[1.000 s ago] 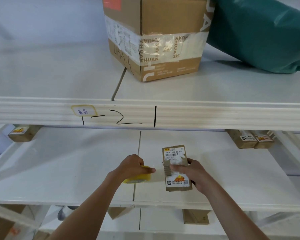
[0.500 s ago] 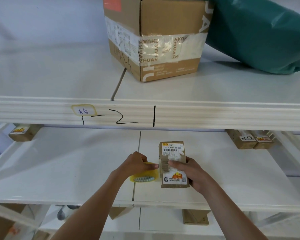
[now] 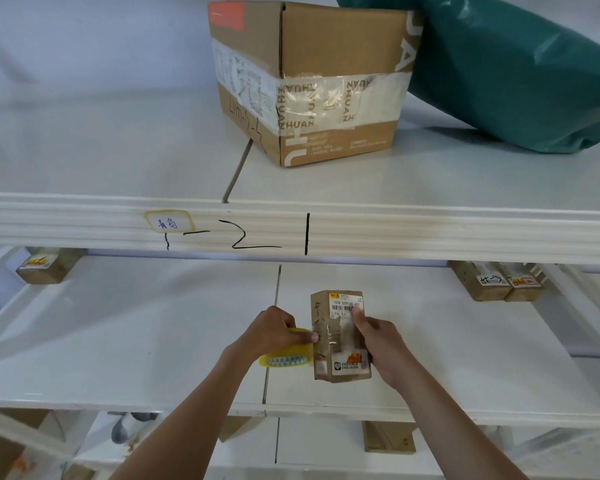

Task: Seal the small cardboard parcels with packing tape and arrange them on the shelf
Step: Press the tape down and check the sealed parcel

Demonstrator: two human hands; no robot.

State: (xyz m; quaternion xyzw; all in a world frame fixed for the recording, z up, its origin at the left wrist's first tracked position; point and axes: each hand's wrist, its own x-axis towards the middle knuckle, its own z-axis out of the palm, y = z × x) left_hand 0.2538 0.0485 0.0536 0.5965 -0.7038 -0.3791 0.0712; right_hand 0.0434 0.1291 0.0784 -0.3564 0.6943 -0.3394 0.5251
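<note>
The left hand [image 3: 278, 332] grips the yellow tape roll [image 3: 286, 355] against the small parcel [image 3: 340, 336], which the right hand [image 3: 378, 344] holds upright over the shelf [image 3: 153, 341]. The wrap probably goes best with the strip kept taut and pressed flat around the corner. Beyond the hands, above, a large taped carton [image 3: 309, 81] stands shut, its contents hidden, a green bag [image 3: 516, 74] leaning on it.
</note>
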